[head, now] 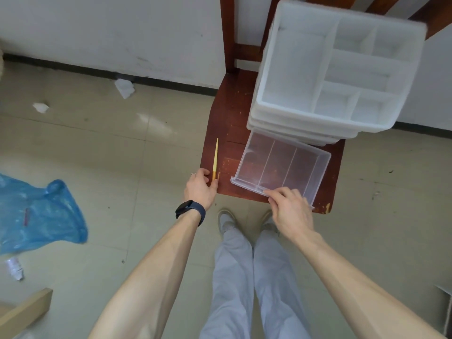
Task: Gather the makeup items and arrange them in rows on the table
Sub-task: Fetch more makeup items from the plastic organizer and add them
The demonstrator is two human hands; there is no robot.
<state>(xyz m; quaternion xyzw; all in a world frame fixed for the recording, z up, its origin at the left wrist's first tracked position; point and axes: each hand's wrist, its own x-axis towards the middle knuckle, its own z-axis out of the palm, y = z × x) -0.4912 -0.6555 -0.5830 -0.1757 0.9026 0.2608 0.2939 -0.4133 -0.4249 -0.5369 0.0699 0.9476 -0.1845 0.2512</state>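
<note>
1. One makeup item alone was in sight: a slim yellow makeup stick [215, 159] lay on the near left edge of a wooden chair seat [230, 113], pointing from near to far.
2. No row had been formed. Judging by this, the gathering was at an early stage, and nearly all of the arranging was left to do.
3. A clear drawer [281, 162] stood pulled out toward the near side from the bottom of a white plastic organiser [330, 69], which sat on the far right of the seat. The drawer's divided sections looked empty, and so did the compartments in the organiser's open top.
4. The left hand [200, 189], with a dark watch [189, 211] on its wrist, reached forward on a nearly straight forearm to the near end of the stick. Its thumb and fingers were closed on that end in a pinch.
5. The right hand [289, 210] reached to the drawer's near front lip, palm down, with its fingers curled over the lip and gripping it.
6. A blue plastic bag [41, 214] lay on the floor well to the left. A small reddish shape showed through it, too unclear to name.
</note>
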